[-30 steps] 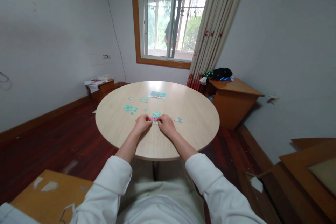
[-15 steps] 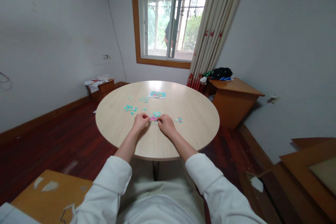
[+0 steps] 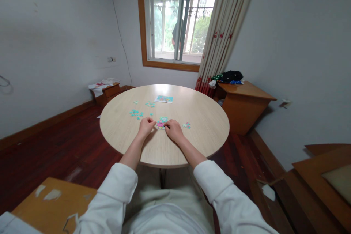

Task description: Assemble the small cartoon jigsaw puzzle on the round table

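A partly joined jigsaw puzzle (image 3: 161,124), pink, green and white, lies flat on the round table between my hands. At its left side is my left hand (image 3: 147,126), thumb and index finger pinched together; whatever sits between them is too small to make out. My right hand (image 3: 174,129) has its fingers bent and closed on the puzzle's right edge, covering part of it. Loose turquoise puzzle pieces (image 3: 136,113) lie beyond my left hand. A smaller cluster of puzzle pieces (image 3: 187,125) is right of my right hand.
More pale puzzle pieces (image 3: 150,104) lie farther back on the round table (image 3: 203,117), beside a picture sheet (image 3: 164,99). A wooden desk (image 3: 244,106) bearing dark cloth stands behind right. A yellow-brown wooden surface (image 3: 52,204) is at my lower left. Outside the window stands a person (image 3: 176,34).
My left hand has shifted very slightly left, away from the puzzle's edge. My right hand and the loose pieces stay where they were.
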`<state>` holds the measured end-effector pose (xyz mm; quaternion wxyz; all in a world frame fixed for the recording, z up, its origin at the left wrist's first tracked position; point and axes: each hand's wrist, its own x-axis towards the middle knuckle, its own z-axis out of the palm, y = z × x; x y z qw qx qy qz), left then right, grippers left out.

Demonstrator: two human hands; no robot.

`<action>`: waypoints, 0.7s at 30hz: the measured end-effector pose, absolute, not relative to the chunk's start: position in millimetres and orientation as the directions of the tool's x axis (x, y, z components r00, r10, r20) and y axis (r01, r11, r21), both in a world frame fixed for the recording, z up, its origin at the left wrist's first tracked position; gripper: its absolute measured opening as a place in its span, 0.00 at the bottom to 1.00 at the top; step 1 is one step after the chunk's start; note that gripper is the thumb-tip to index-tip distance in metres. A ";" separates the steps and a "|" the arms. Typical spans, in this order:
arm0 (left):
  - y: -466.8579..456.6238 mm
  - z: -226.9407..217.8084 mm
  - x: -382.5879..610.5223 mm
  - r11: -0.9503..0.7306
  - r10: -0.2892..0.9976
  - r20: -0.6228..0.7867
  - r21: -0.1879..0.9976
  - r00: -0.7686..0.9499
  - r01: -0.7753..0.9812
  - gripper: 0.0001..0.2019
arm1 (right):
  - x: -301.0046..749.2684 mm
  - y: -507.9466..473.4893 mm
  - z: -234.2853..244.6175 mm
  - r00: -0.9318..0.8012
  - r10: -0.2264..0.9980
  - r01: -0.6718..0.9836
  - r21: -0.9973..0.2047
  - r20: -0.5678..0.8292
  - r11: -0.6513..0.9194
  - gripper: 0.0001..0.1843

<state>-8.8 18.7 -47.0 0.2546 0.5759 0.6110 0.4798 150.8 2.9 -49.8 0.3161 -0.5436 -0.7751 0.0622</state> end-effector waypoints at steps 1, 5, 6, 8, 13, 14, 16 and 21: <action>18.9 -46.8 -8.9 -0.127 0.943 0.251 0.877 -0.218 0.463 0.04 | 150.9 2.9 -49.9 -0.210 0.882 0.803 -0.441 0.423 0.402 0.11; 20.1 -46.8 -10.5 -0.144 0.931 0.280 0.873 -0.236 0.466 0.03 | 150.9 3.1 -50.5 -0.212 0.883 0.799 -0.445 0.420 0.404 0.12; 20.7 -47.1 -11.1 -0.150 0.928 0.285 0.874 -0.238 0.462 0.03 | 150.8 3.1 -50.5 -0.212 0.882 0.799 -0.445 0.420 0.404 0.12; 22.3 -48.1 -12.5 -0.156 0.923 0.293 0.879 -0.250 0.451 0.02 | 150.5 2.7 -50.0 -0.213 0.876 0.798 -0.440 0.432 0.411 0.13; 26.3 -49.2 -15.1 -0.143 0.902 0.306 0.879 -0.306 0.456 0.01 | 149.1 -1.2 -45.7 -0.285 0.816 0.768 -0.390 0.502 0.508 0.16; 26.4 -48.7 -15.1 -0.138 0.899 0.304 0.879 -0.315 0.456 0.01 | 148.7 -2.3 -44.7 -0.301 0.806 0.761 -0.381 0.509 0.525 0.16; 25.9 -47.1 -14.8 -0.128 0.896 0.298 0.882 -0.327 0.453 0.02 | 147.9 -4.4 -43.5 -0.325 0.795 0.754 -0.367 0.512 0.544 0.16; 23.5 -43.3 -13.7 -0.122 0.896 0.290 0.888 -0.335 0.442 0.03 | 145.8 -5.4 -44.5 -0.384 0.798 0.761 -0.329 0.465 0.559 0.12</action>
